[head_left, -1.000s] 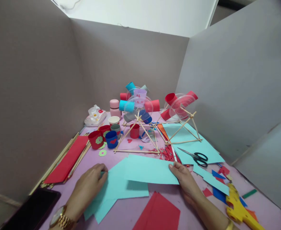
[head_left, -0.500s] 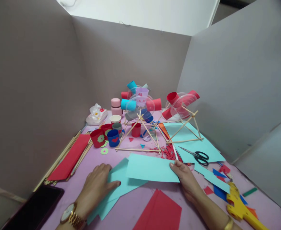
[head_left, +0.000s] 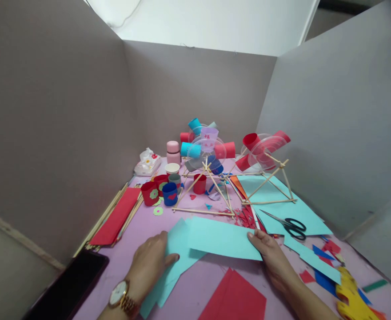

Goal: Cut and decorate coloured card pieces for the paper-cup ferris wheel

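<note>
1 turquoise sheet (head_left: 224, 238) extends leftward from the right hand (head_left: 271, 252) pinching its right end.

Paper (head_left: 224, 238), scissors (head_left: 285, 221) and glue gun (head_left: 349, 289) mark a craft booth (head_left: 332, 115) (gray partitions (head_left: 198, 84) around).

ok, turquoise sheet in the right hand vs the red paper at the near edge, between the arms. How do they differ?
- Colour: the turquoise sheet is pale blue-green; the red paper is solid red.
- State: the right hand grips the turquoise sheet; neither hand touches the red paper.
- Framing: the turquoise sheet's left and right ends show; the picture's bottom edge cuts off the red paper.

Shared: both look flat and undecorated.
</note>
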The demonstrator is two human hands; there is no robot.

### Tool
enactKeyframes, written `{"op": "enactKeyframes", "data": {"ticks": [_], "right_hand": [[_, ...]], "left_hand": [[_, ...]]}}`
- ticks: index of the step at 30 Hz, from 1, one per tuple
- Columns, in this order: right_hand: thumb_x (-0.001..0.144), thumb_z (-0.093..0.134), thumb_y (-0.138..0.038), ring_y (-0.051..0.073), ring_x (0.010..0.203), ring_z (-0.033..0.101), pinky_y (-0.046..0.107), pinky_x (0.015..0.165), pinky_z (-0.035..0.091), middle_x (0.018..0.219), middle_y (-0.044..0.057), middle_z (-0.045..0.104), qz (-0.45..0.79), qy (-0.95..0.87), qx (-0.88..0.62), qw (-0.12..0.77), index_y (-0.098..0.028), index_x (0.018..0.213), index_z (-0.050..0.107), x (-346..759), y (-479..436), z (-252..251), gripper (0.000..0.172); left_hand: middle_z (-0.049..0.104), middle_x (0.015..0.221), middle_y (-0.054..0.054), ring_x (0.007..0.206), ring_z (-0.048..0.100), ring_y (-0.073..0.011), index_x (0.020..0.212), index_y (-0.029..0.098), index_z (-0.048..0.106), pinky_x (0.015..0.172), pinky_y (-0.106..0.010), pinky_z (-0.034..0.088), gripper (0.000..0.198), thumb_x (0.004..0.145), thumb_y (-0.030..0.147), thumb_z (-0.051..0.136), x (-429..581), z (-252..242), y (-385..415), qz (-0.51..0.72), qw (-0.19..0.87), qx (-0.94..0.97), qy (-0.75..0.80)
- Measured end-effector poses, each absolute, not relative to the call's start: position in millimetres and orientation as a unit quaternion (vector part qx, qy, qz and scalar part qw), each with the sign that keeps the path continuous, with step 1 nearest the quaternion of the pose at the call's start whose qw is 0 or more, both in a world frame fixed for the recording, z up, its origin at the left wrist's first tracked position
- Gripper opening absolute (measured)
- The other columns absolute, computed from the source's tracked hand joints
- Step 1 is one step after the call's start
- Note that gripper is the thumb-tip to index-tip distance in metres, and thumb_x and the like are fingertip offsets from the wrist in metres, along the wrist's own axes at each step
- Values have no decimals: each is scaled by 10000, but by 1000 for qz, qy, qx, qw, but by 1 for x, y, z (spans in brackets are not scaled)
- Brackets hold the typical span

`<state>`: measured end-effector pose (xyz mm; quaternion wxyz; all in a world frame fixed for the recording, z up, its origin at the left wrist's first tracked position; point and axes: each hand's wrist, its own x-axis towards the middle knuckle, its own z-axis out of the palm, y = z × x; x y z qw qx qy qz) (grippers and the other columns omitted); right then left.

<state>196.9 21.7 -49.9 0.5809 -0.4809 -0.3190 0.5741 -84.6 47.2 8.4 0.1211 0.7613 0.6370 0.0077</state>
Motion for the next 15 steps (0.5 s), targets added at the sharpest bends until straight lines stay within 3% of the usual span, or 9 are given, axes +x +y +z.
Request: {"op": "enactKeyframes", "data": {"ticks": [8, 15], "right_hand": [[697, 723, -351, 146, 570, 626, 231, 567, 466, 641, -12, 708, 592, -306, -483, 568, -186, 752, 618, 196, 20, -51, 203], [654, 746, -364, 171, 578, 638, 252, 571, 467, 635, 0, 711, 586, -306, -490, 569, -182, 736, 628, 193, 19, -46, 231]], "left_hand": [[603, 1039, -102, 966, 573, -252, 958, 167, 553, 799, -319, 412, 276, 733, 326, 545, -85, 5, 46, 13, 113, 754, 647], [638, 1020, -147, 947, 601, -309, 1013, 137, 544, 743, -364, 435, 341, 716, 304, 566, -84, 8, 43, 7, 119, 733, 669]]}}
